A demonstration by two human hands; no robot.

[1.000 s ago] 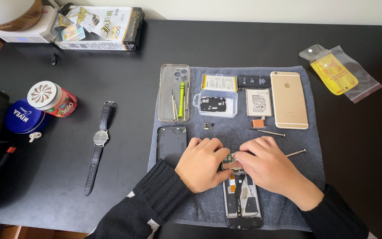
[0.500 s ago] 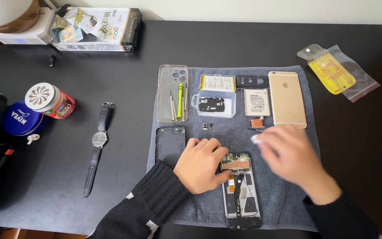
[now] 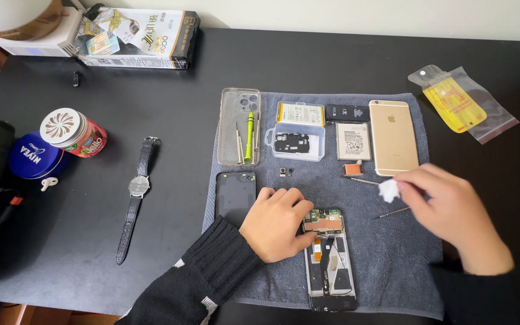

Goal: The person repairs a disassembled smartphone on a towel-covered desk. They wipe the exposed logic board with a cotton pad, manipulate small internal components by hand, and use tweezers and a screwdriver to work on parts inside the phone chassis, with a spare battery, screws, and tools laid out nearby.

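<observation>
Item, opened phone [image 3: 330, 259]: we find it lying lengthwise at the near edge of the grey mat [image 3: 392, 265], back cover off, circuit board and orange strip exposed. Left hand [image 3: 277, 222]: curled loosely, resting on the mat just left of the phone, fingertips touching its upper left side. Right hand [image 3: 452, 213]: raised over the mat's right part, thumb and fingers pinching a small white wad [image 3: 389, 191]. Below it lies a thin screwdriver [image 3: 392, 212].

Also on the mat: a black back cover [image 3: 236, 197] near the left edge; a clear phone case [image 3: 238, 125] holding a green-handled tool [image 3: 249, 133] at the far left corner; a gold phone [image 3: 393, 136] face down. Off the mat, on the black table [image 3: 308, 66]: a wristwatch [image 3: 135, 198].
</observation>
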